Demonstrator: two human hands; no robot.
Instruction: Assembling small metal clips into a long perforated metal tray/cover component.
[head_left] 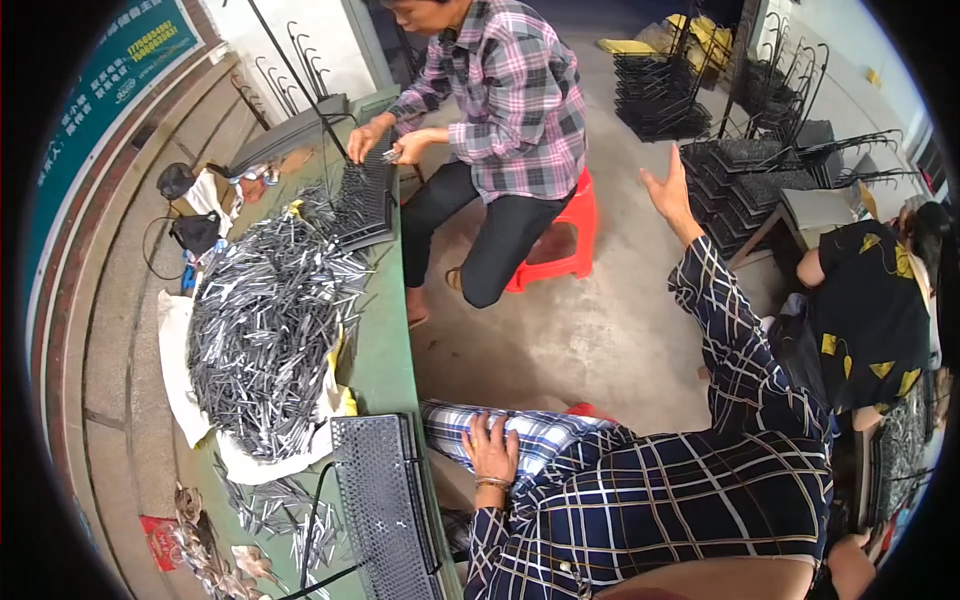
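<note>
My left hand [490, 448] lies flat on the blue-and-white plaid cloth [560, 437] over my leg, fingers apart and holding nothing. Beside it, at the green table's edge, is a black perforated tray [375, 500] with rows of small holes, apparently stacked on another. My right hand [672, 190] is raised out to the right over the floor, thumb and fingers apart, touching nothing. A large heap of short, thin dark-grey and silvery pieces [270, 340] fills an open white sack [180, 370] on the table, left of my left hand. Their exact kind cannot be made out.
A co-worker in a pink plaid shirt [515, 90] sits on a red stool [560, 240], hands over another black tray [365, 205]. Stacks of black trays with hooked rods [740, 180] stand at right, near another person in black [870, 310]. Loose pieces [290, 520] lie on the green table [385, 350].
</note>
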